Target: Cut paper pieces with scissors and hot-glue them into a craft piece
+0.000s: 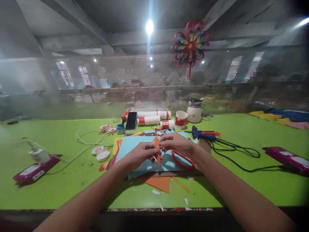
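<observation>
Between my hands, above the light-blue paper sheets (pixel 135 145), is a small, narrow orange paper cutout (pixel 156 141) with a pointed lower end and small dark marks near its top. My left hand (pixel 145 153) pinches it from the left, around its middle. Closed fingertips of my right hand (pixel 177 142) meet its upper right edge; exactly what they grip there is partly hidden. Red-handled scissors (pixel 182 160) lie on the sheets under my right wrist. An orange paper sheet (pixel 159 183) sticks out from beneath the stack toward me.
Behind the stack are a phone (pixel 131 120), a blue jar (pixel 120 129), white-and-red paper tubes (pixel 149 120), a cup (pixel 181 120) and a kettle (pixel 194 111). A blue glue gun (pixel 202 134) trails its cord rightward. Purple power strips (pixel 36 169) sit on both sides; white discs (pixel 103 156) lie left.
</observation>
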Demonstrator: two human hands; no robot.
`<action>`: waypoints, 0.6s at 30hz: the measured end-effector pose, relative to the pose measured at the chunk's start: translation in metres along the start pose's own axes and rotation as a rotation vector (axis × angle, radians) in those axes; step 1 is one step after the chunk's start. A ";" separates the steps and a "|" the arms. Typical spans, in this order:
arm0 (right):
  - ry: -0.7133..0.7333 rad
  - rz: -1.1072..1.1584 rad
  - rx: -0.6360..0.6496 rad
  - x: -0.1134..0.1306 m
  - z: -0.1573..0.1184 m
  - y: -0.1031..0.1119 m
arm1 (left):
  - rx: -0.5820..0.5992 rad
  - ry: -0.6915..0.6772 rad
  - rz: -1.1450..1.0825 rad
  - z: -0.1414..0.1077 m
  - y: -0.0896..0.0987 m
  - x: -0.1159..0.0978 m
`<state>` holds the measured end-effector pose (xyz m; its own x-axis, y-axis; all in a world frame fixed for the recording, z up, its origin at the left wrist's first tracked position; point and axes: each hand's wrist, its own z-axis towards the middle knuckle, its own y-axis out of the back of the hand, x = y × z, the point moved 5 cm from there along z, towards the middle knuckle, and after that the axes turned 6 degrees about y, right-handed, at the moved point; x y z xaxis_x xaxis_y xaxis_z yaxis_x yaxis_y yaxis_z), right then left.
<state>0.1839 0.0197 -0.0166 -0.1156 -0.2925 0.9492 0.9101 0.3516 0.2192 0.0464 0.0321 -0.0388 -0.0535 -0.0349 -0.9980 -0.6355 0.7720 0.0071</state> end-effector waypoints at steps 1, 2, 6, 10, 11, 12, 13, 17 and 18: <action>0.008 0.016 -0.012 -0.001 -0.001 -0.002 | -0.008 -0.005 0.006 0.001 0.001 0.002; 0.016 0.031 -0.027 -0.002 -0.002 -0.003 | -0.017 -0.011 0.011 0.002 0.001 0.003; 0.033 0.066 -0.070 -0.004 -0.006 -0.004 | -0.051 -0.028 0.020 0.001 0.001 0.007; 0.030 0.082 -0.066 -0.003 -0.009 -0.005 | -0.048 -0.023 0.009 -0.003 -0.002 0.007; 0.026 0.085 -0.064 -0.003 -0.009 -0.005 | -0.048 -0.019 0.004 -0.003 -0.002 0.007; 0.022 0.088 -0.063 -0.002 -0.010 -0.006 | -0.051 -0.013 -0.001 -0.004 -0.003 0.007; 0.017 0.089 -0.064 -0.002 -0.010 -0.007 | -0.057 -0.007 -0.006 -0.004 -0.003 0.008; -0.001 0.080 -0.088 -0.002 -0.011 -0.012 | -0.073 0.029 -0.025 -0.005 -0.002 0.010; -0.006 0.074 -0.097 -0.003 -0.010 -0.013 | -0.070 0.040 -0.028 -0.004 -0.003 0.011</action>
<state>0.1765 0.0068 -0.0245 -0.0486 -0.2639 0.9633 0.9503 0.2847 0.1259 0.0441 0.0268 -0.0493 -0.0650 -0.0818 -0.9945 -0.6892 0.7244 -0.0145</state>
